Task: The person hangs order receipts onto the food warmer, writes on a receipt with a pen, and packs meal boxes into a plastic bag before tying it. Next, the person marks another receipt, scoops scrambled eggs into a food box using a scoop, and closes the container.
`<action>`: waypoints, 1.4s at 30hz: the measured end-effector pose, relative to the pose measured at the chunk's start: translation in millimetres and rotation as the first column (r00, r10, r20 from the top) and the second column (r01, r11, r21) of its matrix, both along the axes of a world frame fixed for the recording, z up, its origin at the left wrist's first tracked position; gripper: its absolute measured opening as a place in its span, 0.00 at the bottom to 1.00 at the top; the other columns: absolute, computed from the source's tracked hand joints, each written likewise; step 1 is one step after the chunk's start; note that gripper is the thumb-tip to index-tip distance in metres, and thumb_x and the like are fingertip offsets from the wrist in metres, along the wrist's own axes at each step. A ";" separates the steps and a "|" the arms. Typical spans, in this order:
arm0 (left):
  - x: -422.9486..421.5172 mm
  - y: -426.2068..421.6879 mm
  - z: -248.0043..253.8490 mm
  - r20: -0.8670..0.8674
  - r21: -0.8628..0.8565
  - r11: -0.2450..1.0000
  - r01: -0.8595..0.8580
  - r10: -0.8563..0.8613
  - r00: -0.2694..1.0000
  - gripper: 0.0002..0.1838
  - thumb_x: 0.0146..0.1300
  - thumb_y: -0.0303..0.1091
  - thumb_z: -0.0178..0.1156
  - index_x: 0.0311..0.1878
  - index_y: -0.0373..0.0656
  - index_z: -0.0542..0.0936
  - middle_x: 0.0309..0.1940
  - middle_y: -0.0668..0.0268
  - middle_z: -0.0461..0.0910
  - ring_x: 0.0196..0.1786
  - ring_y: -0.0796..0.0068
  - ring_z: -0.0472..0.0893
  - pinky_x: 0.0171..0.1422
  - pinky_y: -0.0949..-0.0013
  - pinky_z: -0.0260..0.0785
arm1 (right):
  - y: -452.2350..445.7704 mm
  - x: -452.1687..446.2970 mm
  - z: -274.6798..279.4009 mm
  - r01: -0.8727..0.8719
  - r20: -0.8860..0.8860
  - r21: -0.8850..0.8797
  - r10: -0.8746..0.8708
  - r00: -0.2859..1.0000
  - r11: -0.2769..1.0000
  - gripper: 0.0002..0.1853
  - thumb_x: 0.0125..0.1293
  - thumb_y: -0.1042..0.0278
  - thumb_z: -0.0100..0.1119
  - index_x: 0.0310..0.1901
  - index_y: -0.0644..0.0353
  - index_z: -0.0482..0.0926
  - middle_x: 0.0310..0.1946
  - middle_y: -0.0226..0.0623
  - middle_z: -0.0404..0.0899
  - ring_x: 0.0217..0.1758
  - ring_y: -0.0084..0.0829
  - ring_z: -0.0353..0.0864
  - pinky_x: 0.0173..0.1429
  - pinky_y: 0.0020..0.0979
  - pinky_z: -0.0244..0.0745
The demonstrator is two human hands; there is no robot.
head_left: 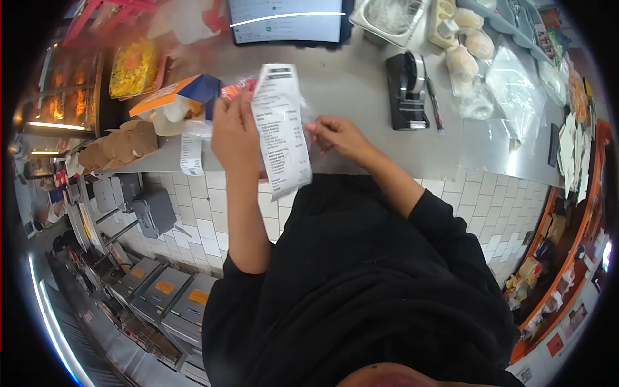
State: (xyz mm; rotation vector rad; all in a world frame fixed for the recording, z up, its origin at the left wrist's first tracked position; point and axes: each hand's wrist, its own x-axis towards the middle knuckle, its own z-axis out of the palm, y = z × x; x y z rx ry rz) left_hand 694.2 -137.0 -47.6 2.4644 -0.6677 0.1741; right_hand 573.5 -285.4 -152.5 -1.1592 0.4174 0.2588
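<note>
A long printed receipt [284,132] hangs over the counter's front edge in front of my body. My left hand [236,129] is closed at its left edge, the thumb hidden. Behind the receipt lies a clear plastic bag with something red [237,88] in it, partly covered by my fingers. On the other side, my right hand [338,137] is in a pinch close to the receipt's right edge; what lies between the fingertips is too small to make out. A blue and orange box [187,90] with food inside stands left of my left hand.
A tape dispenser [407,90] and a pen [436,106] lie to the right. Beyond are a tablet [287,22], a metal pan [389,18] and plastic bags [516,84]. Another receipt [191,155] hangs at the left front edge, near brown cardboard trays [119,148].
</note>
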 end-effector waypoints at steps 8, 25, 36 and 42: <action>21.8 7.1 -12.6 -0.287 -0.202 0.971 -0.129 0.067 0.955 0.26 0.63 0.31 0.62 0.64 0.43 0.68 0.32 0.68 0.69 0.30 0.77 0.70 0.37 0.73 0.67 | 5.6 9.1 41.5 -0.193 -0.143 -0.811 0.132 0.981 0.552 0.20 0.64 0.49 0.63 0.30 0.60 0.75 0.23 0.35 0.77 0.25 0.32 0.77 0.30 0.35 0.70; 15.8 100.6 40.6 -0.168 -0.682 0.688 -0.248 0.183 0.969 0.18 0.68 0.29 0.57 0.59 0.39 0.69 0.36 0.68 0.71 0.25 0.86 0.68 0.24 0.81 0.63 | 28.2 40.2 132.3 0.563 0.743 -0.636 0.221 0.632 0.528 0.12 0.50 0.75 0.65 0.36 0.63 0.75 0.33 0.42 0.73 0.40 0.44 0.75 0.45 0.40 0.72; -17.2 112.2 -57.2 -0.394 -0.606 0.700 -0.377 0.147 0.907 0.20 0.68 0.33 0.59 0.59 0.41 0.66 0.41 0.68 0.68 0.23 0.86 0.65 0.22 0.79 0.64 | -164.4 -182.3 234.1 0.902 0.757 -0.362 -0.639 0.137 -0.234 0.12 0.75 0.66 0.48 0.39 0.63 0.78 0.28 0.25 0.72 0.29 0.14 0.66 0.33 0.19 0.61; -11.1 178.0 -77.4 -0.538 -0.573 0.473 -0.670 0.400 0.742 0.20 0.66 0.38 0.61 0.57 0.46 0.68 0.46 0.67 0.70 0.32 0.80 0.70 0.30 0.73 0.69 | -262.7 -274.2 145.5 0.399 0.765 -0.639 -0.598 0.239 -0.658 0.22 0.76 0.59 0.42 0.52 0.72 0.78 0.46 0.51 0.81 0.50 0.42 0.79 0.55 0.39 0.73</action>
